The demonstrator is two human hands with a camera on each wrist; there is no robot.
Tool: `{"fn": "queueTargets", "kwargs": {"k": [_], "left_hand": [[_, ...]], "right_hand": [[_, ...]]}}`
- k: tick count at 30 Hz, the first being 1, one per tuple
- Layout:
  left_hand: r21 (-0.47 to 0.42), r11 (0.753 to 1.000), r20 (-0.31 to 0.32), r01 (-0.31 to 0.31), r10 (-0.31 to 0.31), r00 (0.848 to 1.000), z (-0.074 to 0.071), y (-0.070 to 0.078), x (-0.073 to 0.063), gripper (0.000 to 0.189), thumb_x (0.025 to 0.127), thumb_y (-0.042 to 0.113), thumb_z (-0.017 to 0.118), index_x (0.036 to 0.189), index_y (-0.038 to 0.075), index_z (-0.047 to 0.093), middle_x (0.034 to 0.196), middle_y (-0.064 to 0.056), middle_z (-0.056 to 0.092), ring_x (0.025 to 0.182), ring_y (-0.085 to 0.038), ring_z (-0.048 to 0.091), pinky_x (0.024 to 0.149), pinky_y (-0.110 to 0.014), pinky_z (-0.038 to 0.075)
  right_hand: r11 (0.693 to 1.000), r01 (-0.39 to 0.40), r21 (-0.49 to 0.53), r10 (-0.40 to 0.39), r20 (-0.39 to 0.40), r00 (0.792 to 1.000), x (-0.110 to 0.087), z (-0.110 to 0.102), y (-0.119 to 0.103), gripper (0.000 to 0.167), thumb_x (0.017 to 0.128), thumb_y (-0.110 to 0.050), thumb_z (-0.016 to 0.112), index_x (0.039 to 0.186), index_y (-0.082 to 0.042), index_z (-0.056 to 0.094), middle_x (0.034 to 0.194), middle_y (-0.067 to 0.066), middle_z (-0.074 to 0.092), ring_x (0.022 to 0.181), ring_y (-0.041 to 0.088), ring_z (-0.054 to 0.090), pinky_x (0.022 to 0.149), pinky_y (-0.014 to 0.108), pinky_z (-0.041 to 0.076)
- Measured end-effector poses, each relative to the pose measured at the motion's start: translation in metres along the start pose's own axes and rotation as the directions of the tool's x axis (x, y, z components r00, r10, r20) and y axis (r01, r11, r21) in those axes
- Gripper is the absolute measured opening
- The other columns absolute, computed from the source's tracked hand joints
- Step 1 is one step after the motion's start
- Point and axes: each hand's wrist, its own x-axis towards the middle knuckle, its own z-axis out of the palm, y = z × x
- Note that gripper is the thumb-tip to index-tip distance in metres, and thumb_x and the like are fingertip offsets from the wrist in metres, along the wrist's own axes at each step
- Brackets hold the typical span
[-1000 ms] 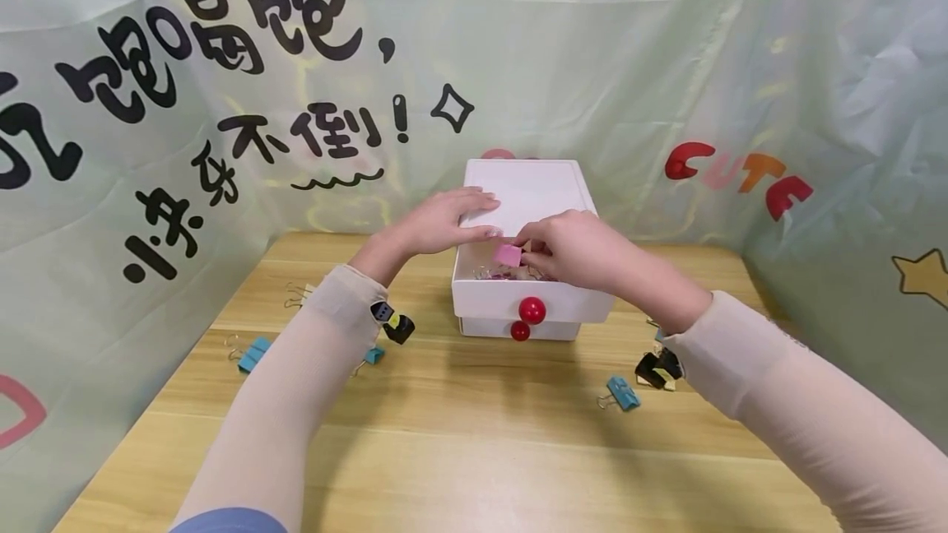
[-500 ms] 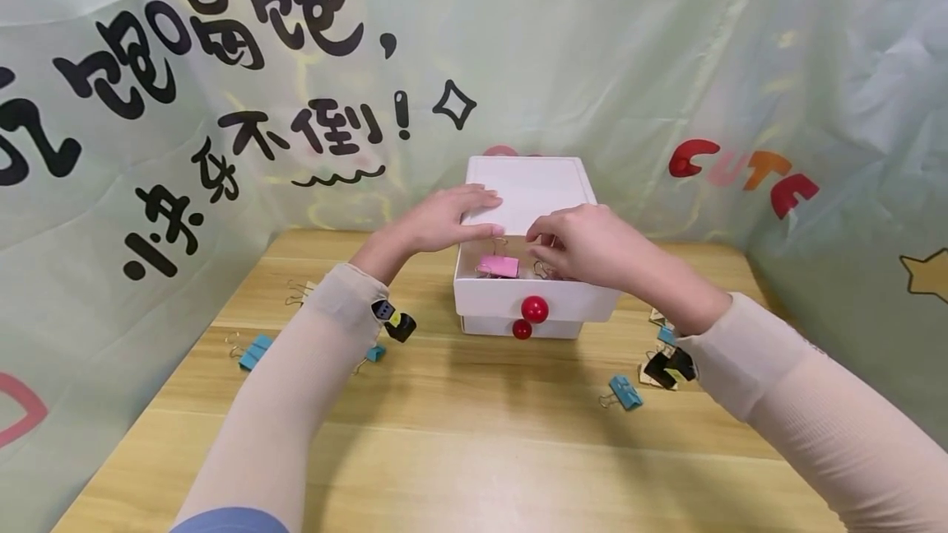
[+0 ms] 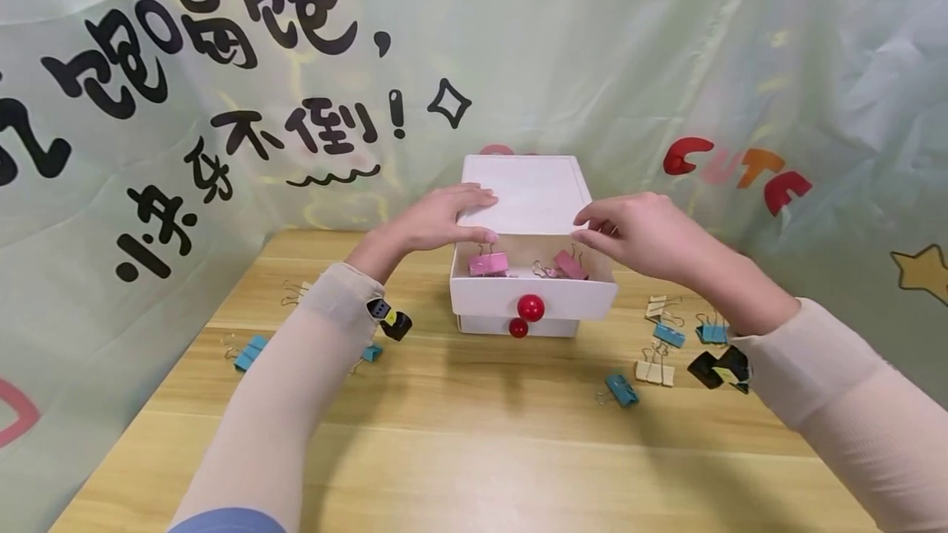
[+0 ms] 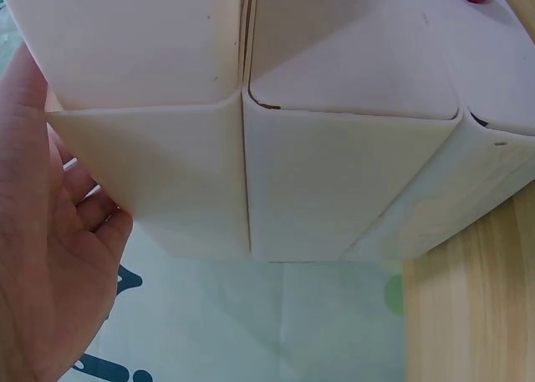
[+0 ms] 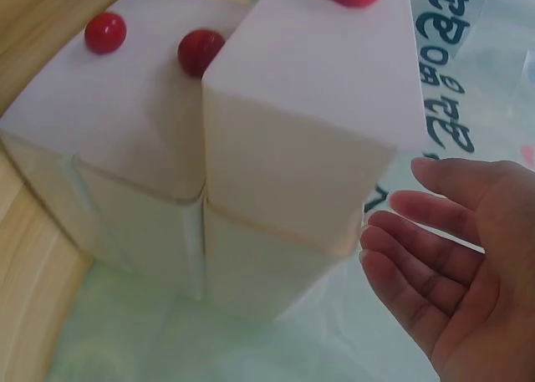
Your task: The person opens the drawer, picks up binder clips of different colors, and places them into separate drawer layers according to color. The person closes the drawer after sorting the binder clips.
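Observation:
A white drawer box (image 3: 529, 196) stands at the back of the table, its top drawer (image 3: 481, 298) pulled out. Inside lie a pink binder clip (image 3: 487, 264) at the left and another pink binder clip (image 3: 571, 265) at the right, with more wire handles between them. My left hand (image 3: 437, 220) rests on the box's upper left edge; in the left wrist view its fingers (image 4: 96, 208) lie along the box's side. My right hand (image 3: 652, 237) is at the top right corner with loosely bent fingers and nothing in them. In the right wrist view, its fingertips are right beside the drawer's side.
Right of the box lie blue binder clips (image 3: 670, 335) and cream binder clips (image 3: 655, 373), with a lone blue clip (image 3: 621, 390) nearer the front. Another blue clip (image 3: 250, 353) is at the left. A printed curtain (image 3: 578, 64) hangs behind the table (image 3: 474, 451).
My right hand has let go of a pink binder clip in the drawer and moved right to the box's corner. The left hand stays on the box.

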Motion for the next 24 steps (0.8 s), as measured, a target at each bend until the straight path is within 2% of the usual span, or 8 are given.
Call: {"fn": "queueTargets", "kwargs": {"k": [8,11,15,17,21,24], "left_hand": [[0.016,1.000,0.004,0.001,-0.001,1.000,-0.002,0.002,0.000,0.072,0.089,0.057,0.060,0.146,0.014,0.048,0.153,-0.001,0.039,0.145,-0.020,0.026,0.117,-0.043,0.019],[0.029,1.000,0.002,0.001,-0.001,1.000,-0.002,0.004,0.000,0.071,0.090,0.056,0.060,0.146,0.014,0.048,0.153,-0.001,0.039,0.145,-0.021,0.026,0.117,-0.043,0.020],[0.038,0.999,0.002,0.002,-0.002,1.000,-0.001,0.005,0.000,0.071,0.090,0.057,0.058,0.145,0.014,0.048,0.153,-0.002,0.040,0.145,-0.022,0.026,0.117,-0.045,0.020],[0.040,0.999,0.001,0.001,-0.001,1.000,0.000,0.005,0.000,0.072,0.089,0.057,0.058,0.145,0.013,0.049,0.153,-0.002,0.040,0.145,-0.022,0.026,0.117,-0.045,0.020],[0.030,1.000,0.001,0.003,-0.003,1.000,-0.001,0.005,0.000,0.072,0.089,0.057,0.059,0.146,0.013,0.048,0.153,-0.002,0.039,0.145,-0.022,0.025,0.117,-0.044,0.020],[0.013,1.000,-0.002,0.011,-0.011,1.000,-0.001,0.004,-0.001,0.072,0.090,0.059,0.056,0.146,0.015,0.048,0.154,-0.002,0.038,0.145,-0.021,0.025,0.117,-0.044,0.020]], "right_hand": [[0.999,-0.046,-0.001,0.046,-0.027,0.999,-0.016,-0.007,0.011,0.019,0.092,-0.022,0.070,0.106,-0.010,0.072,0.092,0.001,0.071,0.082,0.017,0.067,0.073,0.043,0.055],[1.000,-0.019,0.005,0.020,-0.051,0.999,-0.022,-0.004,0.010,0.016,0.091,-0.022,0.071,0.104,-0.012,0.072,0.091,-0.001,0.071,0.080,0.015,0.066,0.072,0.041,0.056],[0.998,0.064,0.000,-0.063,-0.103,0.993,-0.031,0.004,0.004,0.014,0.090,-0.022,0.072,0.101,-0.014,0.073,0.090,-0.003,0.070,0.078,0.011,0.065,0.068,0.037,0.056],[0.993,0.120,-0.013,-0.121,-0.148,0.982,-0.036,0.009,0.000,0.014,0.088,-0.020,0.074,0.100,-0.013,0.074,0.089,-0.004,0.070,0.076,0.009,0.065,0.065,0.034,0.056],[0.970,0.240,-0.038,-0.242,-0.251,0.937,-0.045,0.017,-0.009,0.018,0.083,-0.015,0.078,0.100,-0.013,0.074,0.086,-0.005,0.069,0.072,0.007,0.064,0.059,0.029,0.055],[0.950,0.306,-0.058,-0.310,-0.294,0.904,-0.048,0.023,-0.015,0.019,0.093,-0.032,0.069,0.099,-0.014,0.073,0.084,-0.007,0.067,0.066,0.005,0.059,0.054,0.026,0.052]]}}
